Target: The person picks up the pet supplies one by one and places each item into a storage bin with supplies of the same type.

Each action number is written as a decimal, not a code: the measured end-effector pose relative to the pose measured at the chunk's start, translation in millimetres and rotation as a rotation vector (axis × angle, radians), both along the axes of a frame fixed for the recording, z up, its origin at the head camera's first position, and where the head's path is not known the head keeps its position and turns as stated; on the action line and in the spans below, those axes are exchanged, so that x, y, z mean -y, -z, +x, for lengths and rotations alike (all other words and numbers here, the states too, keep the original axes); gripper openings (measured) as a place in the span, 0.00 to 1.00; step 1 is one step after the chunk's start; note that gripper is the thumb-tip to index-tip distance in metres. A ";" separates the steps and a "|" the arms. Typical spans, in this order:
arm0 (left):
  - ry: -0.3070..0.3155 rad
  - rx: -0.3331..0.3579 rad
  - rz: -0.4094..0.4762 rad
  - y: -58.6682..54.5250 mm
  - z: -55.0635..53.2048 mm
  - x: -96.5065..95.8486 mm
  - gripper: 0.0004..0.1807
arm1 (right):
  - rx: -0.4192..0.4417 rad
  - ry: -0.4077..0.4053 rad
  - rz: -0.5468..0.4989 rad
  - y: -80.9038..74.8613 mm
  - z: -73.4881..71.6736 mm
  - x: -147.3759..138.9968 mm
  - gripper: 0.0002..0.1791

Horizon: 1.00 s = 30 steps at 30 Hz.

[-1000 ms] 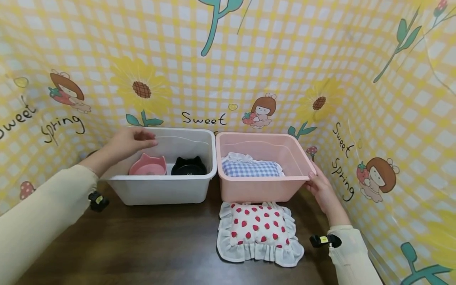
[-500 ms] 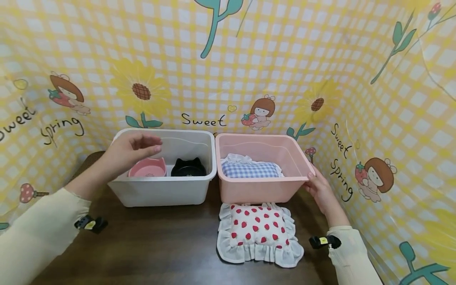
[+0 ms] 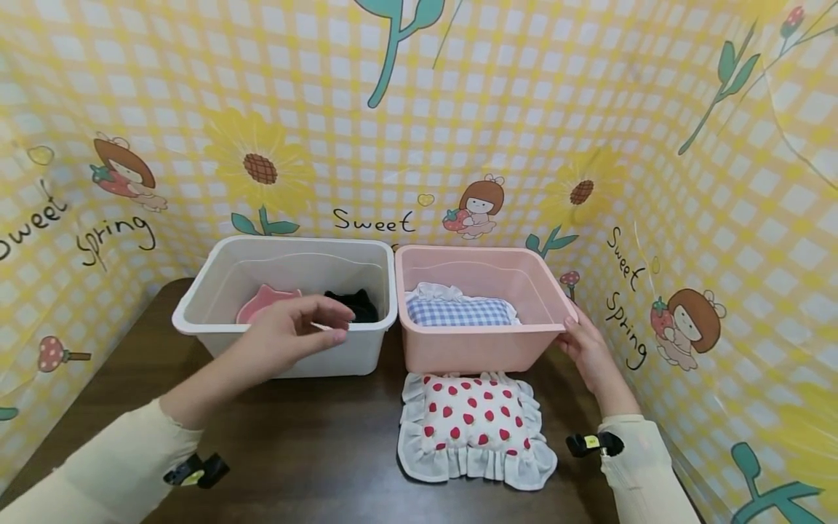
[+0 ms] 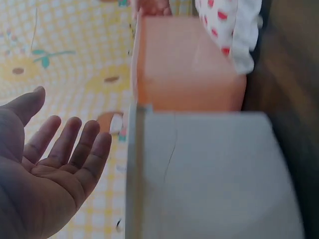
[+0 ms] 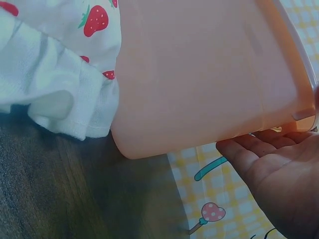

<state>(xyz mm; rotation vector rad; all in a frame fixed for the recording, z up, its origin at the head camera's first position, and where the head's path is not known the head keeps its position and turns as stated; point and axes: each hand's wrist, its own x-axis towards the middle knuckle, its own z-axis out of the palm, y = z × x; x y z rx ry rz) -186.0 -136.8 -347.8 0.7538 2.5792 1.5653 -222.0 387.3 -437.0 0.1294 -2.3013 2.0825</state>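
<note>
My left hand point(image 3: 284, 335) hovers at the front rim of the white bin point(image 3: 222, 326), holding nothing; in the left wrist view its fingers are spread and loosely bent. A pink cat-eared bowl point(image 3: 265, 297) and a black cat-eared bowl point(image 3: 361, 304) lie inside that bin, partly hidden by the hand. At the right end of the pink bin point(image 3: 468, 353), my right hand point(image 3: 589, 349) grips the rim, thumb on top and fingers point(image 5: 244, 152) underneath. A blue gingham cushion point(image 3: 461, 313) with a white frill rests within the pink bin.
A strawberry-print cushion point(image 3: 476, 422) with a white ruffle lies on the dark wooden table point(image 3: 314, 451), against the pink bin's front. The two bins stand side by side. Yellow checked cloth point(image 3: 314, 160) surrounds the table at the back and sides.
My left hand has moved from over the white bin's left end, rightward and nearer, to its front rim. The right hand stays on the pink bin, and both bins keep their places.
</note>
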 end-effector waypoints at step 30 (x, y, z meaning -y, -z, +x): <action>0.115 0.202 -0.081 148.7 19.0 -121.3 0.36 | -0.028 0.008 -0.025 2.7 -0.3 1.7 0.34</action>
